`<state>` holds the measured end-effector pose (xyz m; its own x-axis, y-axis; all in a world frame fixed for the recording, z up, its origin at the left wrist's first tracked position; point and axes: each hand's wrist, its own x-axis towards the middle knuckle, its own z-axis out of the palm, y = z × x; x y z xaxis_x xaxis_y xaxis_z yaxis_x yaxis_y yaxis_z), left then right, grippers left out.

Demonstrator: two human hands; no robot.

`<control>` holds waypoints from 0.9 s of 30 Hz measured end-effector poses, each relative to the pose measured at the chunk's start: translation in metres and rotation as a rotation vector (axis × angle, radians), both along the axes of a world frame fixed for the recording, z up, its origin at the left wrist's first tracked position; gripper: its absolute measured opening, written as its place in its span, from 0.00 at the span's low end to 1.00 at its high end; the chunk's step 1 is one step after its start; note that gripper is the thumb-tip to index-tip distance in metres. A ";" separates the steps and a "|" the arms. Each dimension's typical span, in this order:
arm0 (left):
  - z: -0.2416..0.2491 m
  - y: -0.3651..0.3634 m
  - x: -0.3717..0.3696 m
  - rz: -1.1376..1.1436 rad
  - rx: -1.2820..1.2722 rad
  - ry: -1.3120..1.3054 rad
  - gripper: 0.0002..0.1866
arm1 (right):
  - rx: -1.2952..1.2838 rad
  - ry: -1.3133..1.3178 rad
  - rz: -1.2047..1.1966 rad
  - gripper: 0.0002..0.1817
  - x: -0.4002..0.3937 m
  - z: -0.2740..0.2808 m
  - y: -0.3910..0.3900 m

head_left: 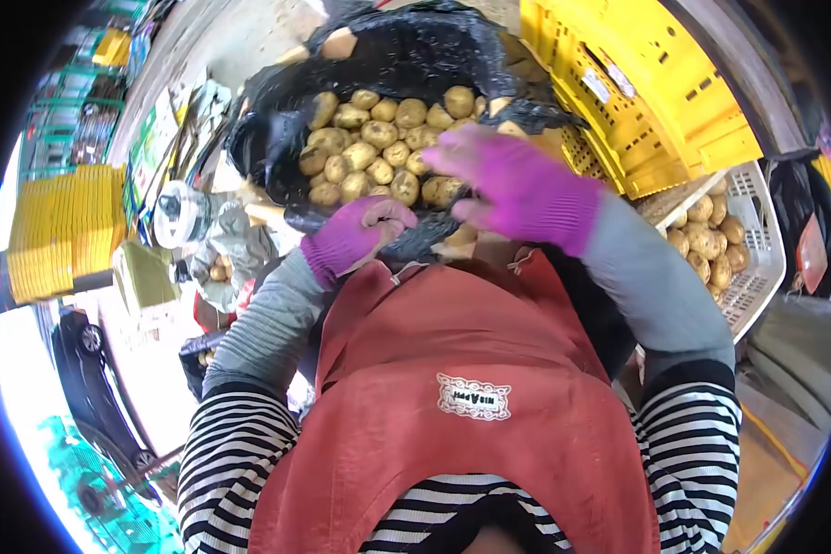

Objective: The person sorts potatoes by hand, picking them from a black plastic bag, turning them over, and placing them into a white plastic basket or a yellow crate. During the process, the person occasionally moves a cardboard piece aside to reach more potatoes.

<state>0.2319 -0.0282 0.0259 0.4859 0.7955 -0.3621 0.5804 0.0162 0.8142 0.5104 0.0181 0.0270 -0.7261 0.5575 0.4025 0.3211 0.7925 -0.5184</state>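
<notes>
Potatoes (pixel 379 135) fill a box lined with a black plastic bag (pixel 415 51) in front of me. My left hand (pixel 358 235), in a purple and pale glove, is closed at the bag's near edge, its fingers curled against the plastic. Over the right side of the potatoes is my right hand (pixel 517 185), gloved the same way and smeared by motion. Its fingers reach out, apart from the thumb, and no potato shows in its grasp. One larger potato (pixel 441 191) lies just below those fingers.
A yellow crate (pixel 656 83) stands tilted at the upper right. Below it, a white basket (pixel 757 249) holds more potatoes (pixel 706 235). Stacked yellow crates (pixel 69 231), a clear plastic container (pixel 177 214) and a fan (pixel 97 499) are to the left.
</notes>
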 end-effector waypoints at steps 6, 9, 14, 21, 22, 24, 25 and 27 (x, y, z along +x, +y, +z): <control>-0.034 -0.034 -0.046 0.044 -0.182 -0.016 0.16 | -0.048 -0.365 0.069 0.19 -0.093 -0.062 -0.021; -0.048 -0.025 -0.085 -0.058 -0.171 0.190 0.18 | 0.180 -0.263 0.104 0.09 -0.088 -0.054 -0.034; -0.079 0.004 -0.132 -0.542 0.178 0.308 0.27 | -0.120 -0.479 0.072 0.09 -0.089 -0.060 -0.070; 0.046 0.070 -0.112 -0.242 -0.074 -0.001 0.24 | -0.877 -0.357 0.201 0.28 -0.040 -0.038 -0.049; 0.053 0.091 -0.114 -0.218 -0.140 -0.004 0.24 | -1.027 -0.359 0.296 0.30 -0.030 -0.019 -0.038; 0.037 0.135 -0.116 -0.116 -0.246 -0.066 0.25 | -0.959 -0.401 0.265 0.26 -0.018 0.021 -0.022; 0.023 0.153 -0.110 -0.035 -0.277 -0.124 0.25 | -1.019 -0.281 0.196 0.26 -0.013 0.034 -0.012; -0.012 0.185 -0.085 -0.021 -0.065 0.065 0.26 | -1.161 0.134 0.009 0.27 -0.008 0.046 0.004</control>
<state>0.1469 0.1571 0.0141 0.4757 0.7591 -0.4444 0.6330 0.0554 0.7722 0.5023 0.0220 0.0725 -0.7222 0.6360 -0.2717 0.2057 -0.1776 -0.9624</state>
